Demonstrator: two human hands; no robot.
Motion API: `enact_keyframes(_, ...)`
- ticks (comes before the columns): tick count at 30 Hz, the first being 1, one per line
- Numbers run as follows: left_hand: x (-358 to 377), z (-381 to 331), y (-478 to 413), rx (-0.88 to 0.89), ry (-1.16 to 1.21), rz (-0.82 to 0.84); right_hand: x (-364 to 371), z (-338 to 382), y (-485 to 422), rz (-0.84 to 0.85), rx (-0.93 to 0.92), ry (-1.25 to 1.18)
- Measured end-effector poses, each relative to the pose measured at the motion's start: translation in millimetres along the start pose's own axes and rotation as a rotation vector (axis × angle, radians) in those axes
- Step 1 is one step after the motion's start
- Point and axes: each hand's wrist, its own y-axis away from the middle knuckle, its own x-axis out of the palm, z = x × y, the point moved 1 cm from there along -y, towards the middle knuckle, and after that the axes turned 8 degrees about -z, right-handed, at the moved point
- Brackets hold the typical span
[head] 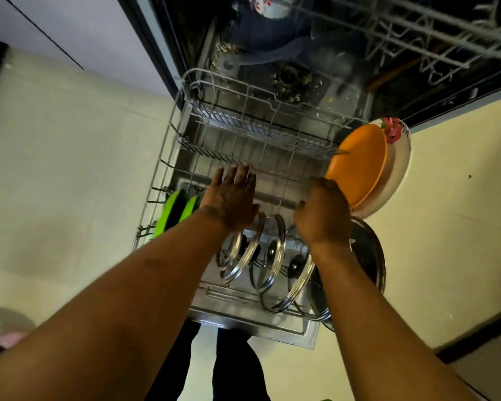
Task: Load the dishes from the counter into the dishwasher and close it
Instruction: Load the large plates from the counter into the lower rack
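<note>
Leaning over the pulled-out lower rack [258, 131], the person grips an orange plate [359, 166] and a flowered white plate [402, 151] together in the right hand [324, 209], fingers curled round their edge. The left hand [232, 195] hovers over the wires, fingers straight and slightly apart. Glass lids [269, 250] and green dishes [171, 209] already stand loaded. These two plates are not yet racked, and the dishwasher door [243, 316] is open.

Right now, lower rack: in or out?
Out. The lower rack sits over the lowered door, outside the tub.
</note>
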Motion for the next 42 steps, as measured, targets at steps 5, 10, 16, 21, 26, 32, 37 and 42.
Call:
enact_keyframes(5,-20.9,37.5,83.8,-0.047,0.054,-0.012,-40.5,59.4,49.0,0.045,-0.033,-0.048)
enact_keyframes(10,-66.8,65.7,173.8,-0.073,0.032,-0.014,-107.3,123.0,116.6,0.033,-0.014,-0.12)
enact_keyframes(16,-160.4,81.6,264.3,-0.092,-0.006,-0.153,-185.1,185.3,188.7,0.014,-0.093,-0.164)
enact_keyframes(21,-222.7,100.9,317.8,-0.118,-0.044,-0.304,-236.2,213.8,202.0,-0.115,-0.195,-0.184)
enact_keyframes(26,-287.4,141.3,369.3,-0.18,-0.083,-0.518,-291.7,258.9,206.3,-0.315,-0.314,-0.169)
enact_keyframes(32,-341.3,218.2,398.2,-0.274,-0.069,-0.684,-347.8,334.6,194.4,-0.422,-0.472,-0.028)
enact_keyframes(37,-374.0,325.3,396.6,-0.321,-0.101,-0.815,-367.7,433.6,172.6,-0.489,-0.532,0.068)
enact_keyframes(42,-394.3,455.6,401.0,-0.446,-0.132,-0.764,-358.6,553.3,149.8,-0.462,-0.582,0.007)
